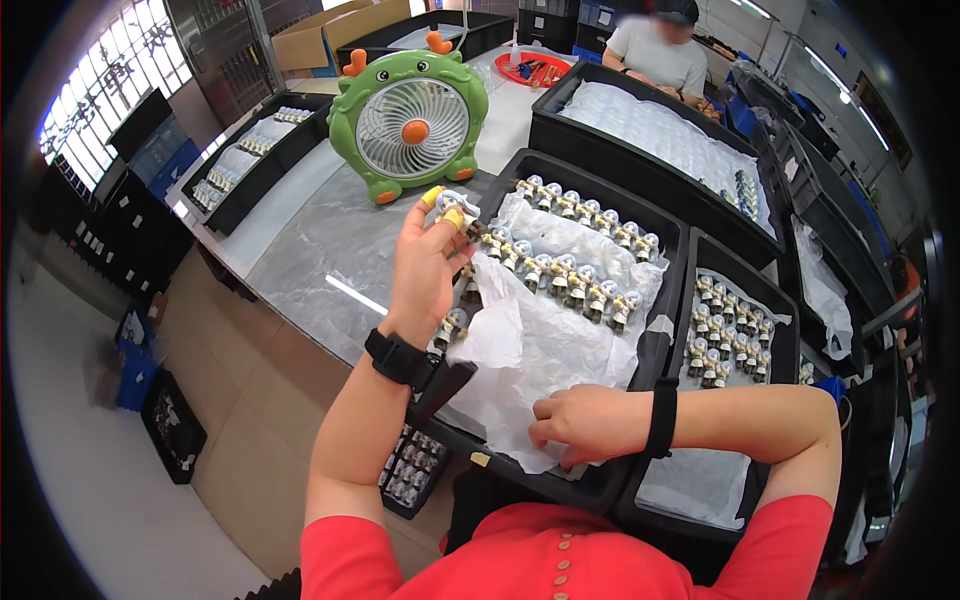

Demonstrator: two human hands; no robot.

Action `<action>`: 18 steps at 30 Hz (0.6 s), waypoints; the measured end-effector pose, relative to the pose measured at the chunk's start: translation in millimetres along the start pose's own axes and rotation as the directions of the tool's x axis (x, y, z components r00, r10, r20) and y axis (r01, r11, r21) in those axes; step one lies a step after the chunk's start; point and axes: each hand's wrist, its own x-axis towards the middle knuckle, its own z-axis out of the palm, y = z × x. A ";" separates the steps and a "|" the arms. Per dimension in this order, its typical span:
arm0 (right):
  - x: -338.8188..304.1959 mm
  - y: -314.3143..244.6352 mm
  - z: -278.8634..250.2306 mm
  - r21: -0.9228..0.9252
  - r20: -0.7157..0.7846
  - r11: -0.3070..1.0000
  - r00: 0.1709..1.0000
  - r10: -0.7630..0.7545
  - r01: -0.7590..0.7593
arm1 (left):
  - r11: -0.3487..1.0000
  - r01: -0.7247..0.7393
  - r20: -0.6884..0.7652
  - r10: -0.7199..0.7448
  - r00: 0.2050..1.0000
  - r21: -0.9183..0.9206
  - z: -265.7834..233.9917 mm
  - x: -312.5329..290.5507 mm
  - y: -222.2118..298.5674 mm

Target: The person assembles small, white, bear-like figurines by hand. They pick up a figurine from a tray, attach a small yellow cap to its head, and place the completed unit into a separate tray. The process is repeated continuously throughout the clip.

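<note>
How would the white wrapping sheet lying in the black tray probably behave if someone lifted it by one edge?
The white sheet looks thin and crumpled, so it would likely flop and feel light. Small figurines stand on it, so lifting might tip them. The right hand rests on its near edge.

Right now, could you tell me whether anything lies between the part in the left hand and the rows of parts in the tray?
Nothing visible does: the left hand holds the part just above the tray's rows.

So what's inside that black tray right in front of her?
The black tray holds crumpled white paper with rows of small metal parts on it. Whatever lies beneath the paper is hidden; her right hand rests on it.
</note>
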 end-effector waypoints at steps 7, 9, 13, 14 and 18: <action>-16.5 -5.2 -20.9 0.050 -0.284 0.986 0.944 0.168 -0.160 | 0.999 0.007 -0.028 -0.008 1.000 -0.038 -6.0 1.4 7.4; -28.0 -4.2 -26.5 0.028 -0.250 0.985 0.953 0.170 -0.168 | 0.998 0.030 -0.009 -0.031 0.999 -0.046 -5.7 0.2 10.9; -28.6 -18.5 0.3 -0.148 -0.226 0.986 0.973 0.043 -0.078 | 0.992 0.082 0.138 -0.095 0.986 0.097 -7.9 -5.3 23.6; -25.9 -20.0 8.2 -0.181 -0.195 0.979 0.979 0.061 -0.097 | 0.985 0.076 0.165 -0.101 0.981 0.152 -6.0 -7.8 26.7; -11.7 -12.1 13.2 -0.221 -0.132 0.961 0.981 0.139 -0.166 | 0.927 0.068 0.223 -0.159 0.962 0.368 -12.8 -29.3 45.7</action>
